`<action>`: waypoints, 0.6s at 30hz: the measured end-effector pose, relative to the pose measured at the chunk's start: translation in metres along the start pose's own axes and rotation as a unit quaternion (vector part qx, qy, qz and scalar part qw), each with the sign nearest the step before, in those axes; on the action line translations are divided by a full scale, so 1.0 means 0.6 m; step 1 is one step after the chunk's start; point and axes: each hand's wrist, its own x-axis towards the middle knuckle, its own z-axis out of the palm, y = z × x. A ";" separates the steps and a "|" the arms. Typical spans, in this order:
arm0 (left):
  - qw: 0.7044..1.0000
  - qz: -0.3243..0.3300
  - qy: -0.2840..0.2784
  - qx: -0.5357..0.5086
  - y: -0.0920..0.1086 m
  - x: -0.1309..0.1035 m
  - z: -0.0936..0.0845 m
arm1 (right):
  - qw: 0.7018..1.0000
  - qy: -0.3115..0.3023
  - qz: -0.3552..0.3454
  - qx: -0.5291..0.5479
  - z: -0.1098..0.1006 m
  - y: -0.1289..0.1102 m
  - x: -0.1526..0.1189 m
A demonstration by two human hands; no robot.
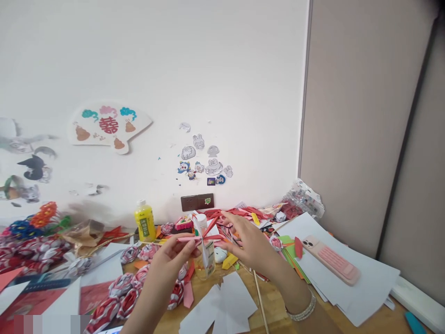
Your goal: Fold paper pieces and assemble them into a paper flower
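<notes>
In front of me a spoked, star-like piece of folded paper strips point(202, 237), red, pink and white, is held up above the table. My left hand point(174, 260) pinches its pink left strip between thumb and fingers. On the other side my right hand point(248, 241) has its fingers apart around the red and pink right-hand strips; I cannot tell whether a fingertip touches them. Behind the paper star stands a clear labelled bottle point(200, 266) with a white cap, partly hidden. White paper pieces point(225, 301) lie below the hands.
Red-and-white rolled paper roses point(128, 297) crowd the left side. A yellow bottle point(145, 222) stands near the wall. A pink phone point(332, 260) rests on white sheets point(368, 287) at the right. A thin wooden stick point(260, 299) lies near my right forearm.
</notes>
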 end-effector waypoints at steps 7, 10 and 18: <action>0.994 -0.046 -0.015 -0.097 0.001 -0.008 0.026 | 0.999 -0.001 -0.034 0.007 0.033 0.003 0.006; 0.998 -0.037 -0.043 -0.005 0.008 -0.013 0.026 | 0.997 0.007 -0.076 -0.019 0.044 0.004 0.007; 0.997 -0.012 -0.056 0.056 0.004 -0.007 0.014 | 0.988 0.005 -0.133 -0.077 0.045 0.001 0.006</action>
